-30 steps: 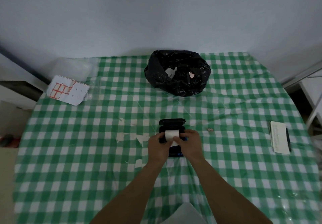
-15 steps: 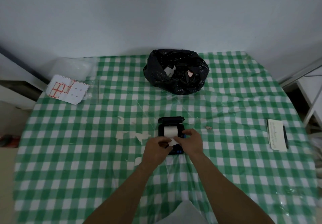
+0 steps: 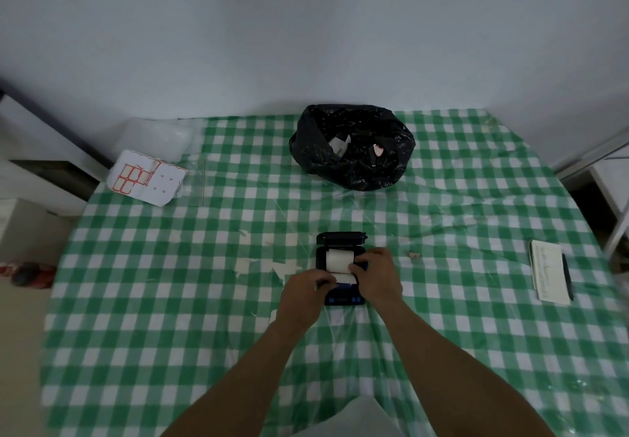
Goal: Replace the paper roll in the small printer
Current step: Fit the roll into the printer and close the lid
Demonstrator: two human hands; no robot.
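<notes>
One table (image 3: 170, 300) fills the view, draped in a green-and-white check cloth under clear plastic. At its far edge sits one black rubbish bag (image 3: 352, 150), mouth open, pale scraps inside. One sheet of red-bordered labels (image 3: 146, 178) lies at the far left corner. One notepad (image 3: 549, 275) sits at the right side, with one dark pen (image 3: 567, 276) lying along its right edge. A few torn white paper scraps (image 3: 286, 268) are scattered just left of centre.

And here, centre table, is the one small printer (image 3: 341, 242), black, its lid swung open and standing at the far end, its long axis running away from the person. One white paper roll (image 3: 338, 260) sits in the open bay, lying crosswise, its axis running left to right, and its loose tail (image 3: 343, 278) drawn toward the person over the near edge.

Two hands are at work. The left hand (image 3: 303, 292) is curled at the printer's near-left corner, fingertips pinching the left end of the tail. The right hand (image 3: 377, 273) covers the printer's right side, fingers curled against the roll's right end and the tail.
</notes>
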